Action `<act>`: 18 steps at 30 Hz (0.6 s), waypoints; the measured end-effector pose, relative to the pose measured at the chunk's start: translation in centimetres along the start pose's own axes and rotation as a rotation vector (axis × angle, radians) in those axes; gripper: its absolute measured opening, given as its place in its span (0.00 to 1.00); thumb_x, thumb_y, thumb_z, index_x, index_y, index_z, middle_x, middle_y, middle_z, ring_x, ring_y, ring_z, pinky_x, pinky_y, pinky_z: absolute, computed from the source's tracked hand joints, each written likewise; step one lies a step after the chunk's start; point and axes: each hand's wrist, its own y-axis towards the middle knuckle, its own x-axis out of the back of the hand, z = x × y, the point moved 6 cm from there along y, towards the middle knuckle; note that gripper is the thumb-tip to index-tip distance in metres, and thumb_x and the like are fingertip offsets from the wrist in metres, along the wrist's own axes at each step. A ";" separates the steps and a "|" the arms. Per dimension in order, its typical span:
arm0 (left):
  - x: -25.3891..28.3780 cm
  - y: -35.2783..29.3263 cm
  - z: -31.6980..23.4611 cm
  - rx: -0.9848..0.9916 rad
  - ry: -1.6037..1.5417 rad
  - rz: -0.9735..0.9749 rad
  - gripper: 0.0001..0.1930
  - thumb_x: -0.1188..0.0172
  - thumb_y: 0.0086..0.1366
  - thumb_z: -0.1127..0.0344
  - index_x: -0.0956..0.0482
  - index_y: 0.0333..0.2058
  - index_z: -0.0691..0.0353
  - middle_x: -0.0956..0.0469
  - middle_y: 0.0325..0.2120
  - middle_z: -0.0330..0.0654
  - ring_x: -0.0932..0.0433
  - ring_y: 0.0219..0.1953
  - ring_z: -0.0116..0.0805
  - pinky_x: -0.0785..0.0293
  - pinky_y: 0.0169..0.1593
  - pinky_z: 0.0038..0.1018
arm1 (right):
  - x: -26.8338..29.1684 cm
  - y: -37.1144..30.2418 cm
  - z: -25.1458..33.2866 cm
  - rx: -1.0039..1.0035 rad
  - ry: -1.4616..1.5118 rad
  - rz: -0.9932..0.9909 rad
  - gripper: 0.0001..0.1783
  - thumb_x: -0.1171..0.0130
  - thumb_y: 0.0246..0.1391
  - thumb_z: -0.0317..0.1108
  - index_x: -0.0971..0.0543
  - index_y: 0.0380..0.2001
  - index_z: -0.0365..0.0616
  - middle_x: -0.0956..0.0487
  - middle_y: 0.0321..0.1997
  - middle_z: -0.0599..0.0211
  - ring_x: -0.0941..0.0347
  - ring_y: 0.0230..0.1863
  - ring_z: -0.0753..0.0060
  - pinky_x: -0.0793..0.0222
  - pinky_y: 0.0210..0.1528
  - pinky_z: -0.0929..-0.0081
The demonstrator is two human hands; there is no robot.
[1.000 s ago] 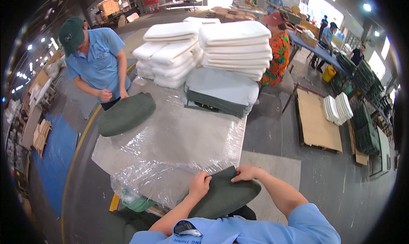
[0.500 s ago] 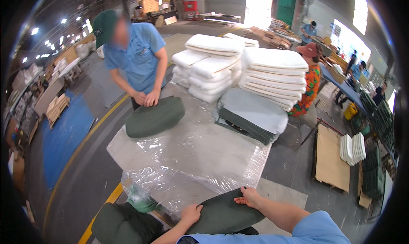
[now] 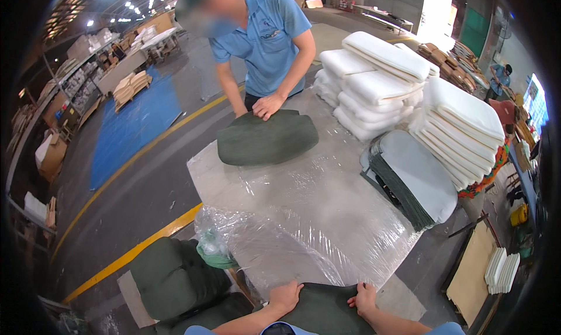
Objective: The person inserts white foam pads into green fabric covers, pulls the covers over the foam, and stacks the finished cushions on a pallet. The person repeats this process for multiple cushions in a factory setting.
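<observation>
At the near edge of the table, a dark green padded cushion [image 3: 328,310] lies between my hands. My left hand [image 3: 285,296] grips its left edge, thumb on top. The right hand [image 3: 365,300] pinches the upper right corner, fingers curled over the rim. The cushion's lower part is cut off by the frame's bottom. Across the table, a person in a blue shirt [image 3: 263,28] holds a similar green cushion [image 3: 270,139] by its far edge.
Clear plastic film covers the table [image 3: 304,189]. White foam pads [image 3: 380,80] are piled at the far right, beside a stack of grey and green fabric covers [image 3: 415,174]. More green cushions [image 3: 172,279] are stacked lower left, near a green plastic bundle [image 3: 215,253].
The view has turned left, shifting the scene rightward. My right hand has come lower, level with the left, and the cushion now lies straighter before me. The other person leans closer over their cushion.
</observation>
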 end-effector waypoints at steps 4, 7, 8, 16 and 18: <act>0.0 0.2 0.1 -0.009 -0.055 -0.025 0.23 0.49 0.78 0.44 0.21 0.37 0.59 0.15 0.27 0.55 0.16 0.32 0.63 0.22 0.37 0.56 | -0.4 0.2 0.4 0.026 -0.002 -0.016 0.21 0.54 0.78 0.42 0.30 0.52 0.29 0.22 0.32 0.50 0.24 0.15 0.59 0.32 0.10 0.66; 0.1 0.9 0.6 -0.004 -0.084 0.092 0.23 0.49 0.77 0.43 0.19 0.40 0.58 0.14 0.33 0.55 0.15 0.38 0.63 0.22 0.42 0.55 | -0.3 0.4 1.3 0.056 0.029 0.001 0.22 0.55 0.78 0.42 0.30 0.51 0.28 0.22 0.30 0.51 0.24 0.15 0.59 0.32 0.10 0.66; 0.8 0.8 0.8 -0.026 -0.092 0.132 0.23 0.48 0.77 0.43 0.19 0.41 0.58 0.14 0.35 0.55 0.16 0.41 0.63 0.22 0.43 0.55 | -0.3 0.5 1.7 0.062 0.042 0.012 0.22 0.54 0.78 0.42 0.29 0.51 0.27 0.22 0.30 0.51 0.23 0.15 0.58 0.31 0.11 0.65; 1.2 -1.8 2.8 0.070 -0.024 0.261 0.24 0.50 0.77 0.42 0.17 0.46 0.58 0.14 0.40 0.57 0.16 0.45 0.62 0.22 0.49 0.56 | 0.0 1.2 0.1 0.042 0.036 0.021 0.22 0.54 0.78 0.41 0.29 0.52 0.26 0.22 0.30 0.51 0.23 0.15 0.58 0.31 0.11 0.65; 0.9 -1.5 2.8 0.113 -0.010 0.242 0.24 0.51 0.77 0.42 0.17 0.46 0.58 0.14 0.39 0.57 0.16 0.45 0.63 0.22 0.48 0.56 | 0.2 0.9 -0.3 0.044 0.011 0.006 0.22 0.54 0.78 0.41 0.28 0.53 0.26 0.22 0.30 0.52 0.23 0.14 0.59 0.31 0.11 0.65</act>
